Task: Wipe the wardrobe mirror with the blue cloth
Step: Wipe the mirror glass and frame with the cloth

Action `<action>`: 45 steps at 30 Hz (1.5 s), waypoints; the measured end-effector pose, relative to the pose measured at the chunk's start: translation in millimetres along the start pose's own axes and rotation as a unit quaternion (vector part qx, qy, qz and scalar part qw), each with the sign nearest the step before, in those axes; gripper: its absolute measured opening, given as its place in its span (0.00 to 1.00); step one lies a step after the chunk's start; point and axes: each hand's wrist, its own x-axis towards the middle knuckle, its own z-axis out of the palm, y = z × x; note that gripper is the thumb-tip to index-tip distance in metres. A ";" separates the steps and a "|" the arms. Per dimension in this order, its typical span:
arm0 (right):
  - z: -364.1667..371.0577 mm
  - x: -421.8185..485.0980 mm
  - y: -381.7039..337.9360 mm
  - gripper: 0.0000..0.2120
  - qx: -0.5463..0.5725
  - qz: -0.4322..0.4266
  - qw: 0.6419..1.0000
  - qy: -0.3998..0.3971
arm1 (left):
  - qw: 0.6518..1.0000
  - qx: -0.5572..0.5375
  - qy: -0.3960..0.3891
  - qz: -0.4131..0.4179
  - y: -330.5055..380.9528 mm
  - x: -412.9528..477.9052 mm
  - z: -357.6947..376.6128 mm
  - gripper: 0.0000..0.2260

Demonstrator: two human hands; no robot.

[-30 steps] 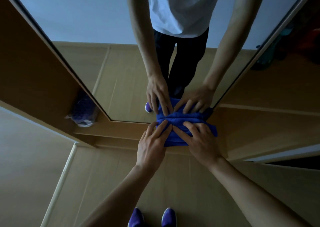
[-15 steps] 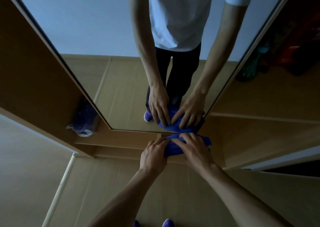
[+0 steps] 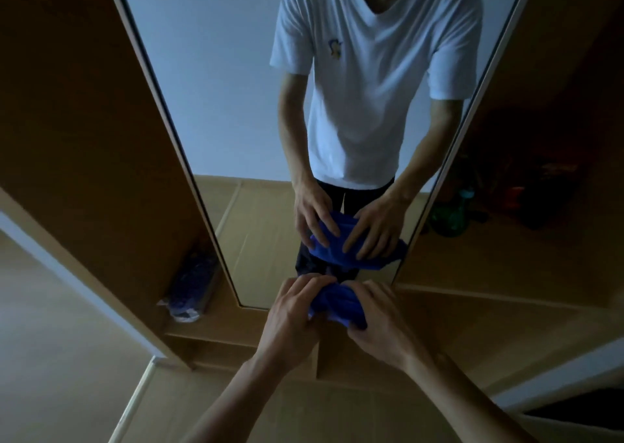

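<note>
The blue cloth (image 3: 337,306) is bunched between both my hands near the bottom right of the tall wardrobe mirror (image 3: 216,78). My left hand (image 3: 293,314) grips its left side with curled fingers. My right hand (image 3: 378,321) grips its right side. The cloth seems slightly off the glass; contact is unclear. The mirror reflects a person in a white T-shirt, both hands and the cloth.
Brown wardrobe panels flank the mirror. A crumpled bag (image 3: 190,289) lies on a low shelf to the left. Dark and coloured items (image 3: 472,213) sit in the open compartment on the right. Light wooden floor (image 3: 67,358) lies below.
Both hands have gone from pressing flat on the cloth at the mirror's bottom edge to gathering it into a bunch and lifting it. The view has tilted upward.
</note>
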 end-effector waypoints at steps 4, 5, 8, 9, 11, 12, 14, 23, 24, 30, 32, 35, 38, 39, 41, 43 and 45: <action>-44.6 10.8 -26.3 0.28 0.001 -0.019 0.998 0.052 | 0.999 0.002 0.032 0.034 28.4 19.3 -43.7 0.23; -56.8 13.0 -33.7 0.28 0.005 -0.022 0.998 0.066 | 0.998 0.005 0.036 0.045 36.8 23.2 -53.9 0.23; -93.8 18.3 -53.7 0.27 -0.007 -0.037 0.993 0.108 | 0.996 0.017 0.066 0.065 59.8 35.6 -80.8 0.22; -105.3 19.8 -59.5 0.27 -0.017 -0.041 0.992 0.121 | 0.994 0.017 0.078 0.069 66.4 39.8 -88.7 0.23; -126.2 22.5 -69.8 0.27 -0.039 -0.052 0.987 0.147 | 0.992 0.013 0.104 0.075 79.2 46.8 -103.8 0.24; -136.1 23.5 -75.7 0.26 -0.047 -0.056 0.985 0.158 | 0.990 0.010 0.116 0.080 85.0 49.6 -111.5 0.24; -154.3 25.1 -87.8 0.26 -0.053 -0.062 0.982 0.172 | 0.987 0.003 0.136 0.090 94.9 53.8 -126.7 0.27; -238.6 31.8 -138.8 0.31 -0.057 -0.099 0.968 0.224 | 0.970 -0.010 0.175 0.169 133.2 81.5 -215.6 0.25; -247.2 33.8 -145.5 0.31 -0.054 -0.100 0.966 0.234 | 0.967 -0.006 0.181 0.177 137.5 86.3 -226.2 0.25; -289.1 52.1 -176.6 0.34 -0.071 -0.101 0.947 0.295 | 0.947 -0.015 0.215 0.236 152.6 110.2 -276.3 0.23; -301.4 57.1 -185.6 0.37 -0.083 -0.106 0.945 0.298 | 0.941 -0.015 0.224 0.255 155.0 116.7 -290.2 0.23; -320.8 59.5 -201.3 0.34 -0.118 -0.105 0.940 0.302 | 0.933 -0.015 0.234 0.272 161.5 126.7 -309.5 0.22; -339.5 61.8 -216.0 0.28 -0.156 -0.107 0.920 0.343 | 0.925 -0.023 0.244 0.289 173.9 137.7 -329.6 0.23; -346.1 64.0 -221.0 0.27 -0.165 -0.110 0.910 0.363 | 0.922 -0.025 0.247 0.299 178.0 142.3 -336.7 0.23; -360.4 69.5 -230.1 0.26 -0.169 -0.115 0.898 0.391 | 0.915 -0.024 0.258 0.310 185.2 152.2 -350.9 0.24; -375.9 75.2 -236.4 0.24 -0.179 -0.117 0.887 0.409 | 0.914 -0.020 0.267 0.305 191.5 162.8 -364.9 0.25; -391.9 79.7 -242.4 0.22 -0.198 -0.115 0.875 0.426 | 0.913 -0.005 0.272 0.306 198.2 173.4 -378.5 0.27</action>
